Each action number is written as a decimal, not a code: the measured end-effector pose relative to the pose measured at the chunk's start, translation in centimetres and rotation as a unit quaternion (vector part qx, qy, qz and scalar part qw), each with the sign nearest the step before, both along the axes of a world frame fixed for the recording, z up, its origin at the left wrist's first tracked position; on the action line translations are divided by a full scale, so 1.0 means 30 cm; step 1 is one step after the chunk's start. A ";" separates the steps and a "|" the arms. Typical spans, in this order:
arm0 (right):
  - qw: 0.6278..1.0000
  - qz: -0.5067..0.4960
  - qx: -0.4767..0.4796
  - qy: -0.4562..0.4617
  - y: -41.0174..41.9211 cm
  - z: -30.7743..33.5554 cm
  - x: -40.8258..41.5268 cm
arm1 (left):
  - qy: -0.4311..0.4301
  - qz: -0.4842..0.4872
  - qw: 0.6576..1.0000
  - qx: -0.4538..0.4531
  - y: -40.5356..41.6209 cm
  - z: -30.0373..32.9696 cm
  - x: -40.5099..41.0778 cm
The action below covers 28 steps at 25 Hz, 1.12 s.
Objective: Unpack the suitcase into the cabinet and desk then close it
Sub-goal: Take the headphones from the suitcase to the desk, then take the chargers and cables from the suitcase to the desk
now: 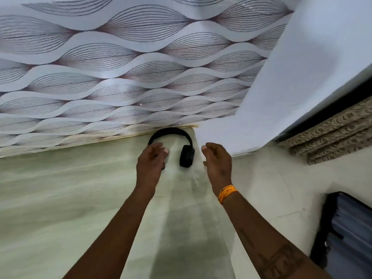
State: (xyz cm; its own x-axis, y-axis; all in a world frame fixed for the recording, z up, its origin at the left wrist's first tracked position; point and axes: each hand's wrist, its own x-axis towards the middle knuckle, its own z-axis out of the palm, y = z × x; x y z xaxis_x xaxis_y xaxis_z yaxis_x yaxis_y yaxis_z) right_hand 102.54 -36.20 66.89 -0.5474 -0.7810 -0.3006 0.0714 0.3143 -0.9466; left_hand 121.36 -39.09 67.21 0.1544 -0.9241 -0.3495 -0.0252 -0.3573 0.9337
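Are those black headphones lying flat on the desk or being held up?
Lying flat: the headphones rest on the pale desk by the wall. The right hand stays apart; the left hand covers one earcup, contact unclear.

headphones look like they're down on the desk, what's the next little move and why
Probably draw both hands back toward the suitcase at lower right. The black headphones lie on the desk against the patterned wall, the right hand is clear of them, and the left hand hovers over one earcup without plainly gripping it.

One head-worn wide-angle view looks steeply down, close over the desk [60, 198], probably toward the wall [120, 67].
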 end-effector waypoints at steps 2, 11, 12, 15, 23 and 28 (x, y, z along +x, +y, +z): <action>0.999 0.000 -0.013 -0.049 0.077 0.081 -0.048 | 0.054 -0.036 0.998 -0.001 0.041 0.072 -0.087; 0.988 -0.118 -0.054 -0.081 0.622 0.282 -0.470 | 0.079 -0.238 0.967 -0.035 0.437 0.255 -0.663; 0.986 -0.139 -0.059 -0.071 0.704 0.292 -0.543 | 0.081 -0.269 0.959 -0.044 0.501 0.273 -0.747; 0.977 -0.197 -0.067 -0.047 0.960 0.311 -0.767 | 0.077 -0.348 0.932 -0.069 0.709 0.313 -1.003; 0.939 -0.330 -0.094 -0.023 1.651 0.314 -1.283 | 0.083 -0.461 0.881 -0.061 1.297 0.306 -1.611; 0.910 -0.409 -0.066 -0.020 1.991 0.232 -1.523 | 0.088 -0.519 0.850 0.003 1.625 0.196 -1.929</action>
State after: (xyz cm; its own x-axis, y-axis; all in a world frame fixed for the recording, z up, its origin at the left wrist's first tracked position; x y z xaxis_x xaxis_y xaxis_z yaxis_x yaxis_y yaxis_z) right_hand 56.84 23.51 73.86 -0.9525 -0.1470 -0.2666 0.2660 0.0242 -0.9637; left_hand 63.49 9.67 73.08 -0.7987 -0.5285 -0.2878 -0.1901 -0.2322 0.9539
